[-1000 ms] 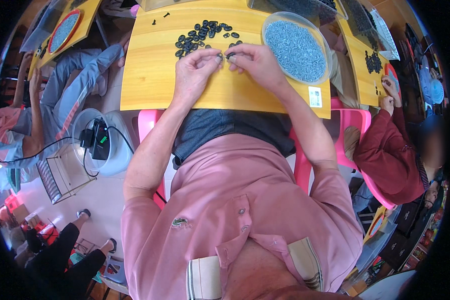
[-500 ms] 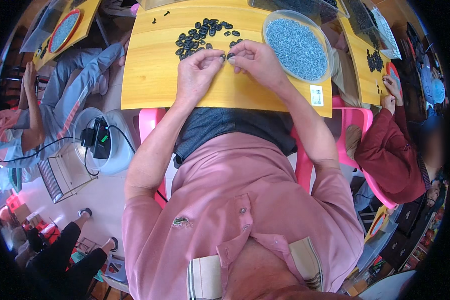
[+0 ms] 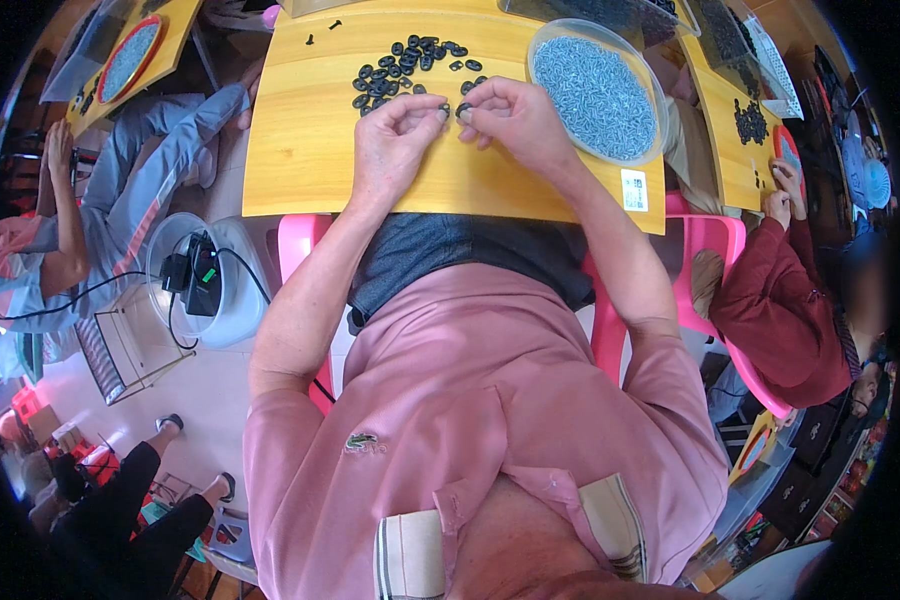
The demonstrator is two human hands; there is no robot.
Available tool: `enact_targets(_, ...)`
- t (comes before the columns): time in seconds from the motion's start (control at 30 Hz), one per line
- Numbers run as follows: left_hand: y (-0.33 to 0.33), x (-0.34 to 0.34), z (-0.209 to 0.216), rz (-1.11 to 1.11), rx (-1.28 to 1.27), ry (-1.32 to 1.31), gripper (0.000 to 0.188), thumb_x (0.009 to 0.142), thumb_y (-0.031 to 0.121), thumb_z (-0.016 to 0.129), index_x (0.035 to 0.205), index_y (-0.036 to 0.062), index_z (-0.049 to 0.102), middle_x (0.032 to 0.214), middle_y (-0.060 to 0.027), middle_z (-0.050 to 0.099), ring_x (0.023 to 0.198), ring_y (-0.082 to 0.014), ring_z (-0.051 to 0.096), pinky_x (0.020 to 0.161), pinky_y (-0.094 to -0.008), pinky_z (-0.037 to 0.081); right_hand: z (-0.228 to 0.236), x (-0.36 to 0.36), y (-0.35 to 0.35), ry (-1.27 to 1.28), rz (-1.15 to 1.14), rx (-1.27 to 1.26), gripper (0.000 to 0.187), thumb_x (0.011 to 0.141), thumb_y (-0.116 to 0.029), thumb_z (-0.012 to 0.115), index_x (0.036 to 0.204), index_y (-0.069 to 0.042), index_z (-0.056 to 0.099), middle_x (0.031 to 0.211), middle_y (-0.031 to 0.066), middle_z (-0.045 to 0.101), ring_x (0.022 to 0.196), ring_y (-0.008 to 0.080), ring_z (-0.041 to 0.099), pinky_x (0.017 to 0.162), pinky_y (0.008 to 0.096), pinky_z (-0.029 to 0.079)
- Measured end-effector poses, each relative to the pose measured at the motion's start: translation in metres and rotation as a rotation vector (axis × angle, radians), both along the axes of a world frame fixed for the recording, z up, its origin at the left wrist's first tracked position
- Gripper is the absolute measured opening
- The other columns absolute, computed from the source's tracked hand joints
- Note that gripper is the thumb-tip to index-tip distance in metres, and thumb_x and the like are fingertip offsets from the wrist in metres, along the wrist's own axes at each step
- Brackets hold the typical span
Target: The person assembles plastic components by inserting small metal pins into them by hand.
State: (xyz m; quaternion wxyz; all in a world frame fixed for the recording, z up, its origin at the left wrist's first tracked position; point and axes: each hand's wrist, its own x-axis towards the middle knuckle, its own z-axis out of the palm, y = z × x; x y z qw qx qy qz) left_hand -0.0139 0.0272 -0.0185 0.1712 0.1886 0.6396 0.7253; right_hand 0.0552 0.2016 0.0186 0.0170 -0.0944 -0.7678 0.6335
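Above the near part of the yellow table, my two hands face each other with fingertips a small gap apart. My right hand pinches a small black oval part between thumb and forefinger. The fingers of my left hand are closed at their tips on something small and dark, too little visible to name. Just beyond them lies a loose pile of black oval parts with holes. To the right, a round clear tub holds many small silvery screws.
Two dark screws lie at the table's far left. Clear plastic bins stand along the far edge. A white label is stuck at the near right corner. People sit at neighbouring tables, left and right; one wears a dark red sleeve.
My hands stay at nearly the same spot, fingertips shifted only slightly. The dark piece at my left fingertips shows a little more. The pile and the tub have not moved.
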Motion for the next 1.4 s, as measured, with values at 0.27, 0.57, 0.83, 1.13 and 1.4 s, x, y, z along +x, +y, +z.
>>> enact_targets(0.27, 0.0, 0.001, -0.001, -0.011, 0.028, -0.017, 0.017, 0.089, 0.003, 0.069, 0.104, -0.0036, 0.07, 0.088, -0.0079, 0.072, 0.079, -0.0106, 0.068, 0.074, -0.0229, 0.054, 0.005, 0.001, -0.002, -0.052, -0.002, 0.081, 0.017, 0.09, -0.008, 0.067, 0.101, 0.004, 0.066, 0.079, 0.0076, 0.07, 0.07, 0.0118, 0.068, 0.061, 0.0235, 0.052)
enact_targets(0.57, 0.001, -0.001, -0.007, -0.014, 0.025, 0.002, 0.019, 0.089, 0.0, 0.068, 0.108, -0.0047, 0.068, 0.09, -0.0086, 0.072, 0.079, -0.011, 0.068, 0.073, -0.0227, 0.055, -0.008, 0.0, 0.005, 0.026, 0.059, -0.048, 0.021, 0.093, -0.009, 0.064, 0.108, 0.004, 0.066, 0.083, 0.0093, 0.071, 0.074, 0.0123, 0.067, 0.068, 0.0236, 0.052)
enact_targets(0.83, 0.0, -0.002, -0.005, -0.055, 0.06, -0.057, 0.02, 0.09, 0.002, 0.068, 0.109, -0.006, 0.068, 0.091, -0.0107, 0.073, 0.078, -0.0115, 0.068, 0.073, -0.0231, 0.055, -0.009, 0.0, 0.003, 0.064, 0.057, -0.088, 0.021, 0.094, -0.014, 0.062, 0.105, 0.004, 0.067, 0.083, 0.007, 0.071, 0.07, 0.0096, 0.065, 0.061, 0.0222, 0.05)
enact_targets(1.13, -0.001, -0.005, 0.002, -0.076, 0.051, -0.112, 0.021, 0.089, 0.002, 0.068, 0.107, -0.0074, 0.067, 0.09, -0.0135, 0.073, 0.077, -0.0146, 0.069, 0.073, -0.0253, 0.056, -0.004, -0.001, 0.002, 0.039, 0.041, -0.069, 0.02, 0.094, -0.011, 0.063, 0.104, 0.007, 0.066, 0.08, 0.0101, 0.07, 0.069, 0.0137, 0.066, 0.063, 0.0249, 0.052)
enact_targets(1.4, -0.001, -0.004, 0.005, -0.071, 0.02, -0.127, 0.02, 0.088, 0.001, 0.069, 0.106, -0.0077, 0.067, 0.09, -0.0159, 0.072, 0.077, -0.017, 0.07, 0.072, -0.0272, 0.057, -0.006, -0.002, 0.002, 0.029, 0.046, -0.088, 0.019, 0.094, -0.011, 0.063, 0.1, 0.006, 0.067, 0.078, 0.0095, 0.069, 0.067, 0.0133, 0.066, 0.062, 0.0247, 0.052)
